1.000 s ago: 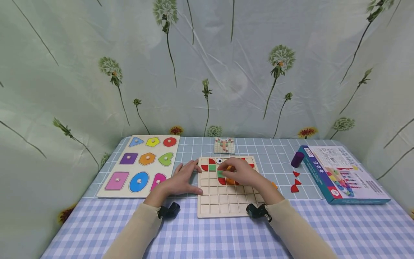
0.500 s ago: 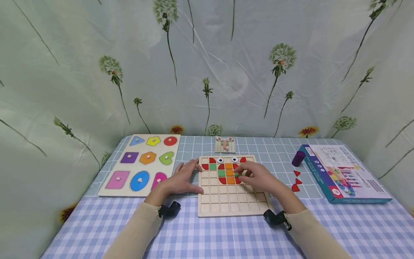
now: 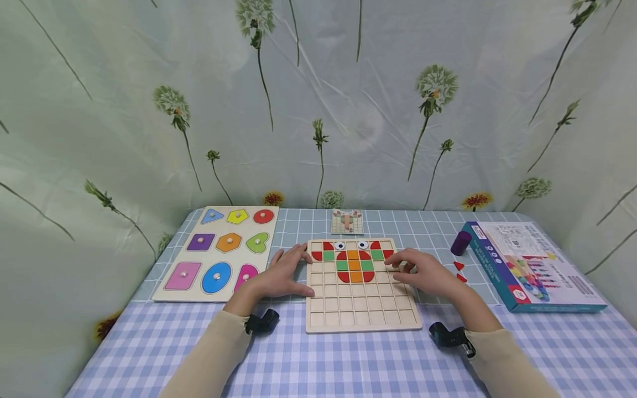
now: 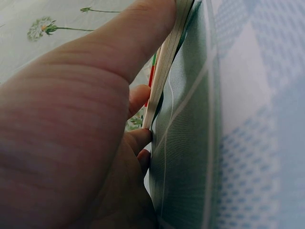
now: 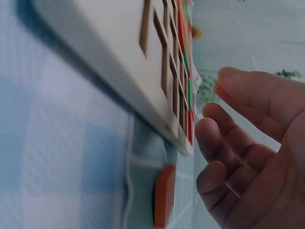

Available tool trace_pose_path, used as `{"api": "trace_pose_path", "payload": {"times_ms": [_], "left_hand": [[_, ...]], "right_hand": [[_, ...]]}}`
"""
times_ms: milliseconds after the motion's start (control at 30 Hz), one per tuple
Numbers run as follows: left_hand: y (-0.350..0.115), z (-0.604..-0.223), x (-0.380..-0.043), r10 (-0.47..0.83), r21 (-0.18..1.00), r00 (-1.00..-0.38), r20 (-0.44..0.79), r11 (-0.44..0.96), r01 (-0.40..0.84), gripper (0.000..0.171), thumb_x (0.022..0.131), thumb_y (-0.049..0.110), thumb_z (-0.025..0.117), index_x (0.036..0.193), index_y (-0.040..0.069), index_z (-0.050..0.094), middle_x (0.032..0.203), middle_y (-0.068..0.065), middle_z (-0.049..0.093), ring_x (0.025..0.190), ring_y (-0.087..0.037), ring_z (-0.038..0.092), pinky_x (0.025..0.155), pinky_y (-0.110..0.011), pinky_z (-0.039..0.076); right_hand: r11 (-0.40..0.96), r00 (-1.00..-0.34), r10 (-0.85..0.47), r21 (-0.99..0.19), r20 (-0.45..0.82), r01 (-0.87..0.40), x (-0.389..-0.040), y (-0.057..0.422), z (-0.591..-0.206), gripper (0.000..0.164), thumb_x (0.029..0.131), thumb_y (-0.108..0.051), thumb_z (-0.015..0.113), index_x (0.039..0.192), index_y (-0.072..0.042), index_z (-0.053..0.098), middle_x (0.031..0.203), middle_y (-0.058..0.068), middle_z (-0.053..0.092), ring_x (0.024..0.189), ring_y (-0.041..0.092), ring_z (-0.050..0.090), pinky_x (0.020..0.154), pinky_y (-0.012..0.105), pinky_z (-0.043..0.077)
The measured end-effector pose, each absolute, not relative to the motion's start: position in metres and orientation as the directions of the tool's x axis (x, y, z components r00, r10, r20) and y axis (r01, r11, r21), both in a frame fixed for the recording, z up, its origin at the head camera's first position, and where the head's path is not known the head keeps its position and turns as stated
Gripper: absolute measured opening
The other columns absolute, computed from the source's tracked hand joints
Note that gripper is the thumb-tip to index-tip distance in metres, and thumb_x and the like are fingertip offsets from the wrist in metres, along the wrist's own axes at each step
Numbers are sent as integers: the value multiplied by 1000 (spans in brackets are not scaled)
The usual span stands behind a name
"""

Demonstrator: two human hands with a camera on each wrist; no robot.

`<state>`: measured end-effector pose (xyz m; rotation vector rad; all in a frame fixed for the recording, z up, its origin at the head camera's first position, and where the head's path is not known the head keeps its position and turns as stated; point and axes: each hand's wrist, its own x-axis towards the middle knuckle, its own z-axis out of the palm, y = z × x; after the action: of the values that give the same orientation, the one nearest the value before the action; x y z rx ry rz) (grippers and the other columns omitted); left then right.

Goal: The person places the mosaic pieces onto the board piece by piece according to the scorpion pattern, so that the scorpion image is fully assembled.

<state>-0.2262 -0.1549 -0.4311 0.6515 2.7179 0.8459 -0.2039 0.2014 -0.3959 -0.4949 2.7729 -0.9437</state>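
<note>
A wooden grid board (image 3: 347, 305) lies in front of me, its upper part filled with red, green and orange pieces (image 3: 355, 265) and two eye pieces (image 3: 363, 245). Along the board's left edge rests my left hand (image 3: 280, 277), thumb and fingers spread; the left wrist view shows the thumb (image 4: 143, 21) against the board's side. My right hand (image 3: 429, 275) hovers by the right edge, fingers loosely bent with nothing between them. In the right wrist view, an orange block (image 5: 165, 196) lies on the cloth beside the board; in the head view the hand hides it.
Behind the board sits a small pattern card (image 3: 346, 222). A shape puzzle (image 3: 236, 276) with knobbed pieces lies to the left. On the right are red triangles (image 3: 459, 266), a purple cylinder (image 3: 460, 243) and a flat box (image 3: 539, 271). A curtain (image 3: 298, 110) stands behind the table.
My right hand has moved right, from over the middle of the pieces to the board's right edge, uncovering the coloured pieces. The left hand has stayed at the left edge.
</note>
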Motion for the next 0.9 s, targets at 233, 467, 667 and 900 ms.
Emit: {"api": "trace_pose_path", "payload": {"times_ms": [233,467,667,900], "left_hand": [[-154,-432,-225,469,585,-880,-78,736,340,62,73,46,86,119,23,51,168,-8,21,157,-32,13,126,-58,-3],[-153,-432,-225,471,583,-879,-74,735,345,62,73,46,87,119,22,52,167,-7,22,157,-31,14,126,-58,-2],[-153,-431,-224,471,582,-879,-71,736,347,62,74,46,86,119,22,52,168,-7,21,157,-31,14,126,-57,-2],[-154,-431,-225,468,577,-881,-67,739,349,61,74,46,86,119,22,52,167,-7,22,157,-31,14,126,-57,-2]], "right_hand": [[755,-933,-342,-624,-115,-200,-207,219,-399,38,88,-19,75,125,-14,67,114,9,63,89,20,55,66,25,53],[766,-921,-363,-608,-138,-211,-207,239,-406,38,85,-23,78,121,-15,67,104,5,60,88,19,54,70,26,50],[739,-901,-416,-623,-126,-255,-207,251,-406,31,86,-19,77,114,-12,67,98,4,58,87,18,50,69,24,44],[750,-884,-433,-614,-177,-245,-204,254,-401,38,80,-17,82,115,-14,67,102,4,58,90,19,51,72,23,47]]}}
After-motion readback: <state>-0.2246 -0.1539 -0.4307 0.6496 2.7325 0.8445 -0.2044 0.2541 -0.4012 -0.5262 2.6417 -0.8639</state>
